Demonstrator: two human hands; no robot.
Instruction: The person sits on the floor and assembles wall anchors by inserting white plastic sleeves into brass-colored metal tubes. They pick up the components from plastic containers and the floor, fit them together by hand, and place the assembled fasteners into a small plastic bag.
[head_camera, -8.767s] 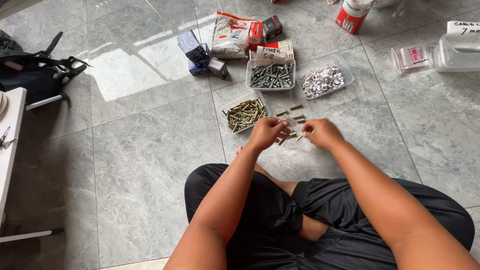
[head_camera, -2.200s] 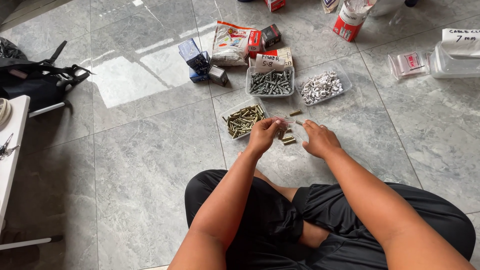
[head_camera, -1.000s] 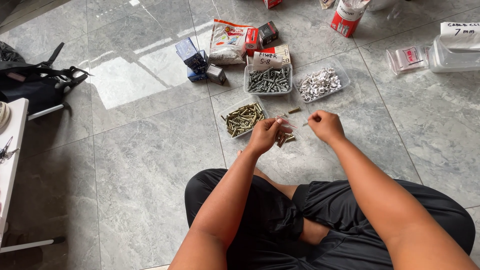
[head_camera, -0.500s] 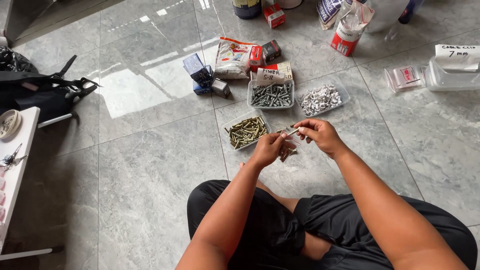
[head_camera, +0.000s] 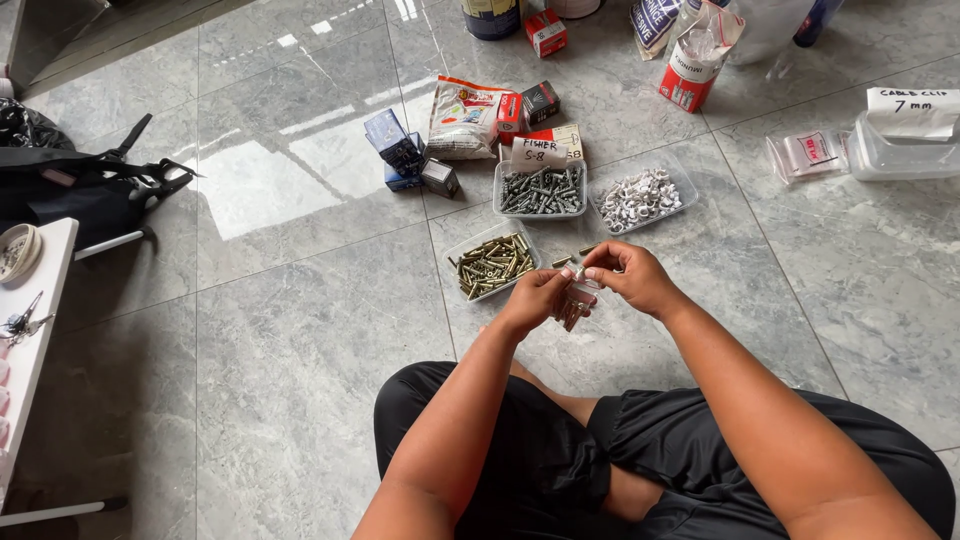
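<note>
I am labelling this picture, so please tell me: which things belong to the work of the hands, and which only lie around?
In use:
- left hand and right hand, meeting over small brass-coloured screws
- clear tray of brass-coloured screws beside them

Lying about:
- tray of grey screws
- tray of white clips
- small boxes
- black bag

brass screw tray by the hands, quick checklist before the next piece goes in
1. Brass screw tray beside the left hand, open top: ok.
2. Both hands meet on a small piece; right hand pinches it: ok.
3. What the piece is, how firmly held: cannot tell, too small.
4. Loose pieces on the floor beyond the hands, not yet gathered: not ok.
5. Grey screw tray and white clip tray stand apart, contents unmixed: ok.
</note>
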